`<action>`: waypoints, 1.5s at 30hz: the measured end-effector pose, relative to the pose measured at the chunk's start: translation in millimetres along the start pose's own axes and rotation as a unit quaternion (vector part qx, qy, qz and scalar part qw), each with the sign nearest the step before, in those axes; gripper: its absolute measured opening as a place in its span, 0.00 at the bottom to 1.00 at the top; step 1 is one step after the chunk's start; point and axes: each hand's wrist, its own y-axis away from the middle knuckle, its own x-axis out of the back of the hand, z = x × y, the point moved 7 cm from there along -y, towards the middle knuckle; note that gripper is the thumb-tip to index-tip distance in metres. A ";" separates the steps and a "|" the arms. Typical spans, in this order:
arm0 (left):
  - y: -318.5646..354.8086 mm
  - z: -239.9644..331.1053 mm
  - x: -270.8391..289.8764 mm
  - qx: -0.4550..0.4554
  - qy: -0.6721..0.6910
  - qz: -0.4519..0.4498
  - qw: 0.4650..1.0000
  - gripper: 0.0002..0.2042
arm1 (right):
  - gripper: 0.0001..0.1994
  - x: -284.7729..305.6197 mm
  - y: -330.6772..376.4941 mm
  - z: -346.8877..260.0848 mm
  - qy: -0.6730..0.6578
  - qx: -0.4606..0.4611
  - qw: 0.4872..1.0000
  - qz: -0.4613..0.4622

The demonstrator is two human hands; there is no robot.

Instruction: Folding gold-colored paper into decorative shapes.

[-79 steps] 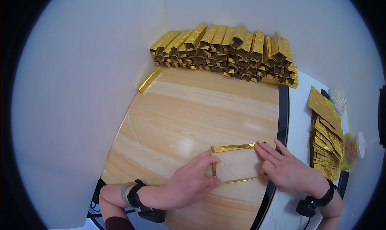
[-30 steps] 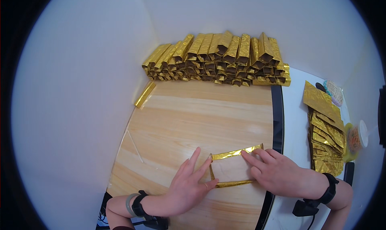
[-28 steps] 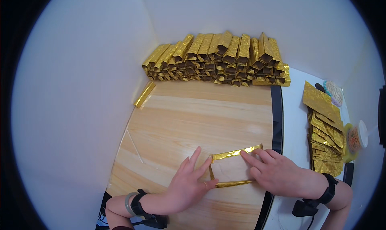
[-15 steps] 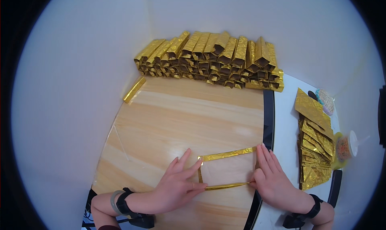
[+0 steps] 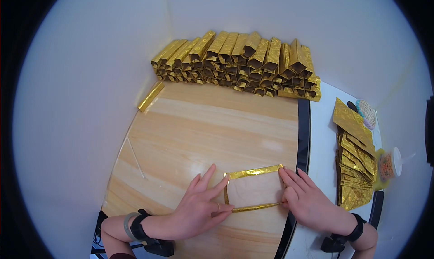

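A sheet of gold foil paper (image 5: pixel 253 191) lies on the wooden desk, pale underside up, with gold rims folded along its edges. Its far rim shines, and the near rim stands slightly raised. My left hand (image 5: pixel 201 207) holds the left side, thumb at the near corner and index finger near the far corner, the other fingers spread. My right hand (image 5: pixel 309 198) is at the right side, fingertips pressed on the far corner and thumb at the near one. Its fingers hide most of the right edge.
Gold foil paper tubes (image 5: pixel 235 66) are stacked along the back. One loose gold strip (image 5: pixel 150 96) lies by the left wall. On the white surface at right are a pile of gold foil sheets (image 5: pixel 357 168), a lidded cup (image 5: pixel 389 164) and a woven round item (image 5: pixel 366 114).
My right fingertips have moved a little left, and the sheet's right edge looks turned further inward. My left hand stays nearly in place. The view has shifted slightly.
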 end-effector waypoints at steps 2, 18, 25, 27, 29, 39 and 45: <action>-0.4 -1.0 0.4 0.005 0.010 0.006 1.000 0.07 | 0.11 3.6 -2.8 2.1 -0.002 0.023 1.000 -0.018; -1.7 -17.0 -5.2 0.045 0.084 0.111 0.989 0.07 | 0.08 12.0 -13.2 34.0 -0.134 -0.091 0.979 0.121; -13.6 -29.8 6.0 0.089 0.079 0.120 0.986 0.06 | 0.06 12.1 -21.9 47.4 -0.162 -0.118 0.970 0.137; -16.1 -32.5 9.1 0.093 0.077 0.132 0.984 0.06 | 0.05 14.0 -23.7 46.8 -0.169 -0.107 0.969 0.146; -17.2 -39.2 9.4 0.134 0.089 0.141 0.977 0.06 | 0.04 11.7 -24.6 51.8 -0.165 -0.153 0.966 0.124; -25.9 -56.7 6.1 0.204 0.164 0.118 0.958 0.07 | 0.04 10.8 -35.4 52.7 -0.158 -0.129 0.974 0.103; -30.5 -39.3 17.0 0.144 0.028 0.130 0.981 0.04 | 0.04 7.3 -39.6 52.1 -0.125 -0.131 0.981 0.066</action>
